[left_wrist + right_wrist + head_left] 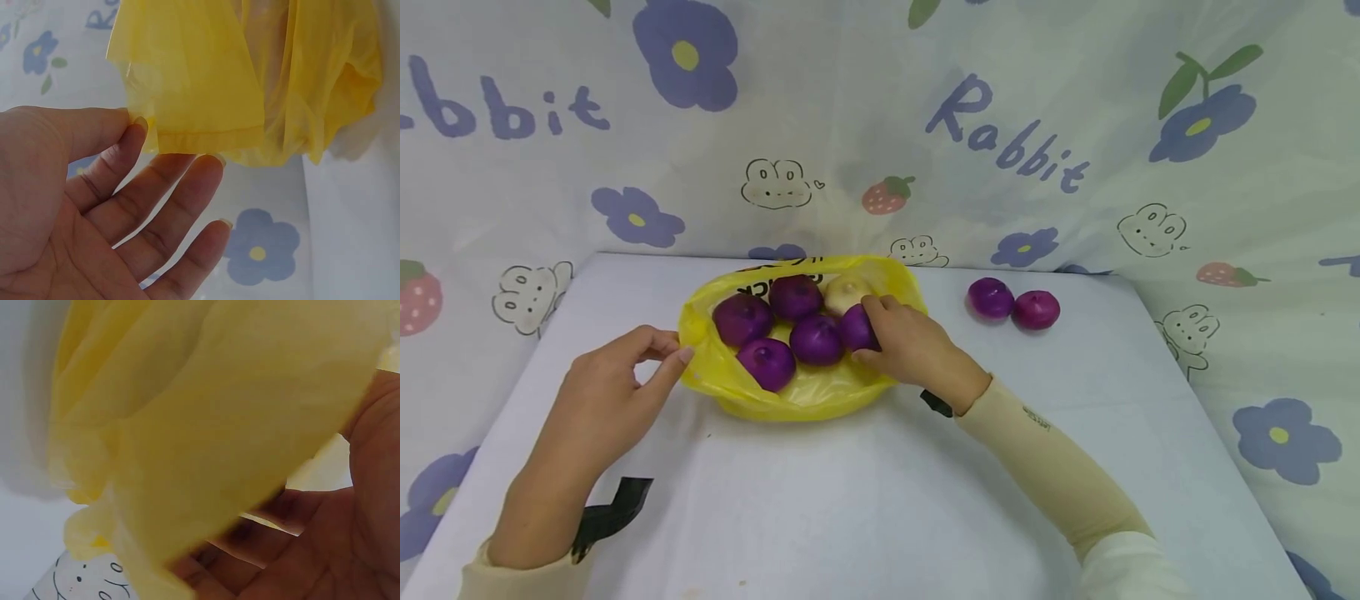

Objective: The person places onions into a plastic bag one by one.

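A yellow plastic bag (805, 407) lies with its mouth wide, and several purple onions (765, 363) and one pale onion (847, 292) are inside. My left hand (610, 392) pinches the bag's left rim between thumb and forefinger; the left wrist view shows the other fingers loosely bent below the yellow film (200, 81). Reaching over the right rim, my right hand (913, 342) grips a purple onion (857, 329) among the others. In the right wrist view the bag's side (206, 425) hides that onion and most of the fingertips.
Two more purple onions, one darker (990, 298) and one redder (1036, 310), sit side by side at the back right of the white table (820, 508). A cloth printed with flowers and rabbits (820, 108) hangs behind and beside the table.
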Demonstrator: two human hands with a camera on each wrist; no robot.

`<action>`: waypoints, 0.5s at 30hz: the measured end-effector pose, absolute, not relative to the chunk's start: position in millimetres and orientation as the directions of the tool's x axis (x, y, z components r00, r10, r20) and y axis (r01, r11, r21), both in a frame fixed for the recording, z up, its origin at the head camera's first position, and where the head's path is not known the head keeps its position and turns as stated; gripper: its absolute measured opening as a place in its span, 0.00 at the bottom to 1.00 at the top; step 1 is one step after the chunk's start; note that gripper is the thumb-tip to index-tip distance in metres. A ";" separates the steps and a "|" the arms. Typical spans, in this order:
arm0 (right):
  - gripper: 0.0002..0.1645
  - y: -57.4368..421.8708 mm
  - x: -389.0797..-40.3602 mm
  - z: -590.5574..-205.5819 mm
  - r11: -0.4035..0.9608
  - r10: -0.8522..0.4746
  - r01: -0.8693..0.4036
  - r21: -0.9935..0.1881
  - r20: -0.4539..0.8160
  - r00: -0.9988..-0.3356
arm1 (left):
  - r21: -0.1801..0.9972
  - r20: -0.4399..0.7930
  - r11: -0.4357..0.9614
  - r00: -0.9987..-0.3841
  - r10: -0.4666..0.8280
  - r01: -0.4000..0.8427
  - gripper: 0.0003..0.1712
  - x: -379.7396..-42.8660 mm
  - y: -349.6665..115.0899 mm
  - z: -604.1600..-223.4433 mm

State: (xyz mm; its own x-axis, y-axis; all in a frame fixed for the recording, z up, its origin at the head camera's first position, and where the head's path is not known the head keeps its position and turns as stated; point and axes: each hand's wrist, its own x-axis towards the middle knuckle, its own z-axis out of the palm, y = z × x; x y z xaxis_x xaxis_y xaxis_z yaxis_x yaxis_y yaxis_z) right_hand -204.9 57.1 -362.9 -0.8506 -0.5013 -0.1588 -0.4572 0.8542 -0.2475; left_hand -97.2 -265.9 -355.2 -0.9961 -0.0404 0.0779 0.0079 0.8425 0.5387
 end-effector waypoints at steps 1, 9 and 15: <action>0.42 56.9 -205.4 -363.5 0.857 -0.498 -0.455 -0.243 -0.160 -0.852 | 0.538 0.077 0.843 -0.996 -0.042 0.006 0.20 -97.3 -265.8 -355.1; 0.44 55.0 -211.4 -370.3 0.881 -0.468 -0.439 -0.178 -0.185 -0.864 | 0.542 0.091 0.841 -0.995 -0.038 0.017 0.19 -97.4 -266.3 -356.5; 0.44 54.9 -214.5 -376.3 0.887 -0.458 -0.432 -0.160 -0.197 -0.867 | 0.536 0.092 0.844 -0.995 -0.034 0.021 0.19 -97.8 -265.9 -357.4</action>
